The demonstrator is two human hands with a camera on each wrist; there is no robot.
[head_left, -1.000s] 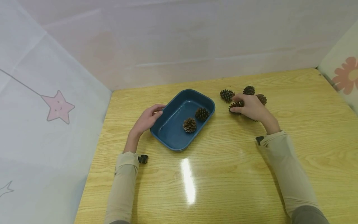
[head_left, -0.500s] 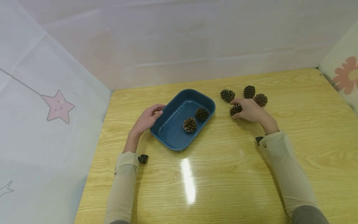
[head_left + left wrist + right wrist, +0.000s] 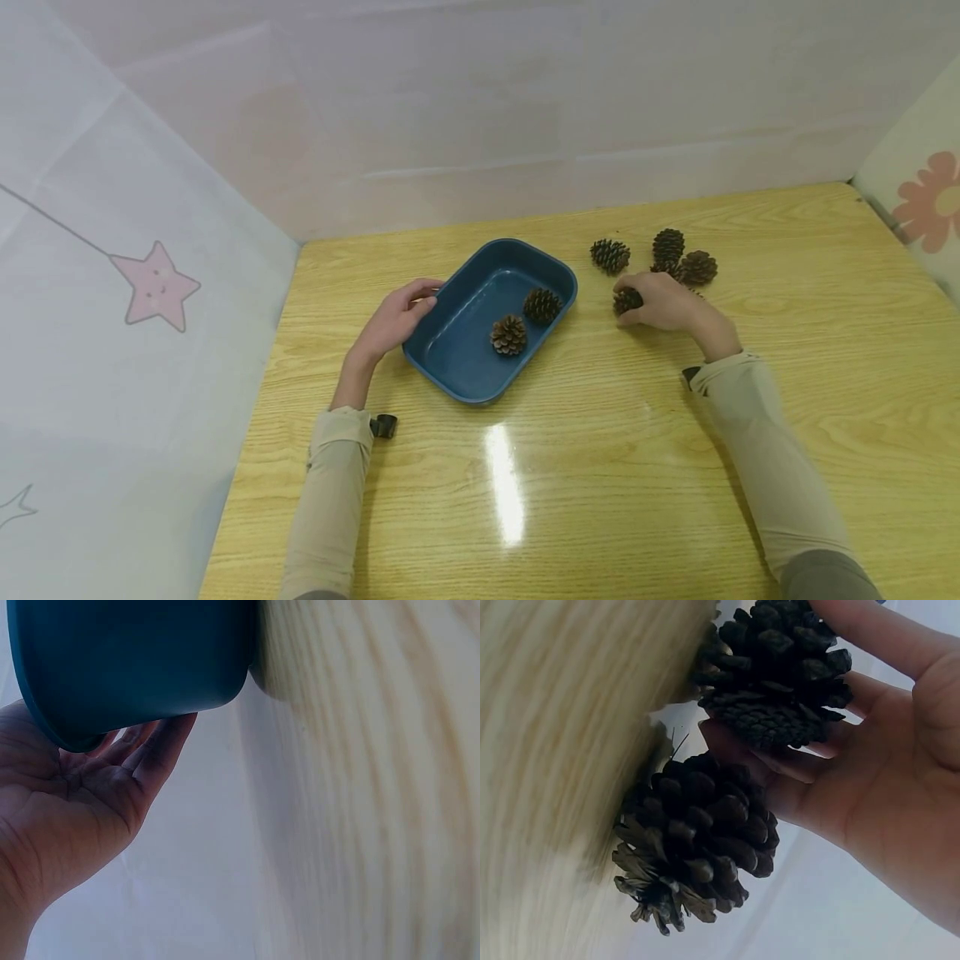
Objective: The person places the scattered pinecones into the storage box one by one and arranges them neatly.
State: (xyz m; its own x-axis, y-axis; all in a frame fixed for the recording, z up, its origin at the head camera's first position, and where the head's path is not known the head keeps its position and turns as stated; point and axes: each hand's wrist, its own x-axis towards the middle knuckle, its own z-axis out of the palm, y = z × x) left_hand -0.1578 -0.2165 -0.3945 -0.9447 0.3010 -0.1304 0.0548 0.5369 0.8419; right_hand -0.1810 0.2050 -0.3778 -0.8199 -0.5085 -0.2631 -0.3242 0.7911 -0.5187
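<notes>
My right hand [image 3: 663, 302] grips a dark brown pine cone [image 3: 627, 301] low over the table, thumb on one side and fingers on the other. In the right wrist view, that held pine cone [image 3: 772, 675] has its scaly base showing, and a second pine cone [image 3: 697, 844] sits right beside the fingers. On the left, my left hand [image 3: 397, 318] rests against the outside of a blue rectangular tub [image 3: 471, 400]. The left wrist view shows its fingers [image 3: 161, 754] lying along the tub's outer wall, just under the rim. Two pine cones [image 3: 508, 335] lie inside the tub.
Behind and beside the right hand are more pine cones [image 3: 610, 256] on the wood-grain table [image 3: 600, 467], one partly hidden by the hand. A pale cloth wall [image 3: 480, 125] closes off the table's back, with another [image 3: 112, 400] at the left.
My right hand has drawn slightly toward me with the pine cone, uncovering part of the cones behind it. The left hand and the tub have stayed put.
</notes>
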